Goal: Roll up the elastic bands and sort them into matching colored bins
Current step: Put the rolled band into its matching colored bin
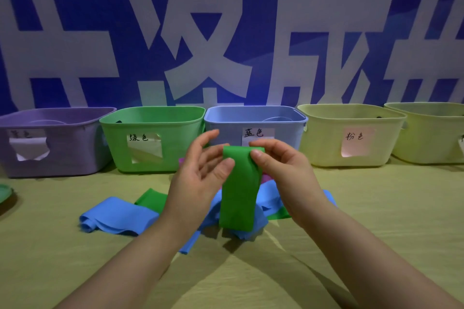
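A green elastic band (239, 193) hangs in front of me above the table. My right hand (281, 170) pinches its top right corner between thumb and fingers. My left hand (200, 173) touches the band's left edge with the thumb, its fingers spread and relaxed. Under the hands lies a heap of bands: blue bands (118, 216), another green band (150, 199) and a bit of pink band (266, 178). Behind stand the bins in a row: purple bin (65, 155), green bin (120, 148), blue bin (288, 133), and a yellow bin (324, 143) with a pink label.
A second yellow bin (426, 138) stands at the far right. The edge of a green plate (3, 193) shows at the left border. A yellowish cloth (75, 271) covers the table, and a blue banner with white characters hangs behind the bins.
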### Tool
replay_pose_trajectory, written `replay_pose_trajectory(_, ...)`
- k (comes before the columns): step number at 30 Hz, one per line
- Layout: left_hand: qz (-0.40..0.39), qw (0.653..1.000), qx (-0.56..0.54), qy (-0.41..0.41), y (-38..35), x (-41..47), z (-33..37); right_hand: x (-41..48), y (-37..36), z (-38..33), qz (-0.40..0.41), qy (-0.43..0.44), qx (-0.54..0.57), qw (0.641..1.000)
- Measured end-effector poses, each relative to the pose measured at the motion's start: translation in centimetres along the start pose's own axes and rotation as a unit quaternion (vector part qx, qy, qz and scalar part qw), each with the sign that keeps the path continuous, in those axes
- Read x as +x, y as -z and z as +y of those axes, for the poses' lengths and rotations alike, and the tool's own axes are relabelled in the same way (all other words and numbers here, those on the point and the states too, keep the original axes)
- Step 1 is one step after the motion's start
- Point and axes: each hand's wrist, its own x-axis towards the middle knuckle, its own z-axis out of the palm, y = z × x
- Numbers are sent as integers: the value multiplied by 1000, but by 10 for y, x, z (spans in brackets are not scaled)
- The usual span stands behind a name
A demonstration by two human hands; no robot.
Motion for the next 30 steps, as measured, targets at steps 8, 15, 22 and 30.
replay_pose_trajectory(8,13,997,54,-55,0,0,-2,-3,-4,-2,-51,-11,-9,999)
replay_pose_trajectory(15,53,990,120,-46,4,1,-6,-4,-6,0,-49,6,-42,998)
replay_pose_trajectory(22,36,990,132,-40,5,0,-5,-3,-6,1,-52,29,-82,995)
replay_pose_trajectory(30,25,986,161,-37,4,0,-8,-2,-5,4,-43,43,-94,994)
